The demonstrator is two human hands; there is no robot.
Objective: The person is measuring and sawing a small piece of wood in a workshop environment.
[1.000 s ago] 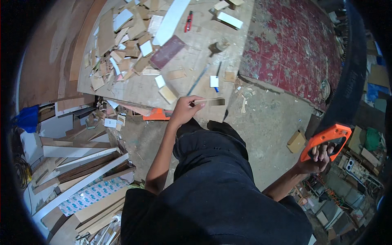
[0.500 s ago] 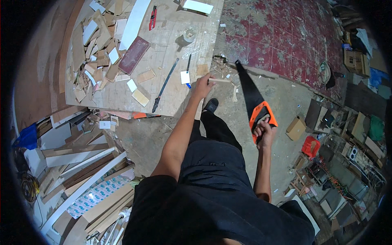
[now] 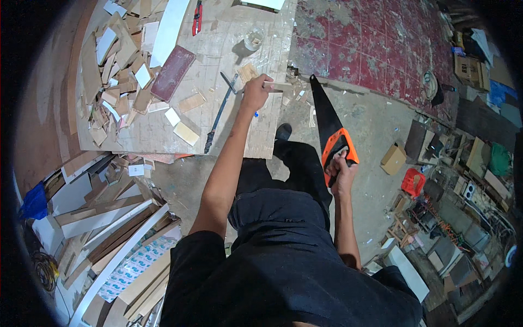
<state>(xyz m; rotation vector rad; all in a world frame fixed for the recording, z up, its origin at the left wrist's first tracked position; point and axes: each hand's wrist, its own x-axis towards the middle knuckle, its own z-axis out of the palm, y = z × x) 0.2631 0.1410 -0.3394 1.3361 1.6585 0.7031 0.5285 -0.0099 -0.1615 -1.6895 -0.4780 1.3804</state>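
My left hand [image 3: 255, 92] is closed around a thin wooden strip [image 3: 281, 86] at the right edge of the wooden worktable [image 3: 218, 49]. The strip's free end sticks out past that edge. In my right hand [image 3: 341, 170] is a handsaw [image 3: 329, 117] with a black blade and an orange-and-black handle; its tip points away from me, over the floor, apart from the strip. A small wood block [image 3: 247, 72] lies just beyond my left hand. To the left of it, a short dark tool [image 3: 228, 82] crosses a long dark bar [image 3: 220, 117].
Wood offcuts [image 3: 122, 65], a maroon box [image 3: 173, 73], a red cutter [image 3: 197, 19] and a clear jar [image 3: 253, 39] are on the table. Boards [image 3: 120, 223] crowd the lower left. A carton [image 3: 393, 158] and red basket [image 3: 413, 182] stand on the floor at right.
My left hand and the strip have moved left, further onto the table. The short dark tool has shifted left and turned across the long bar. The saw has moved slightly left with my right hand.
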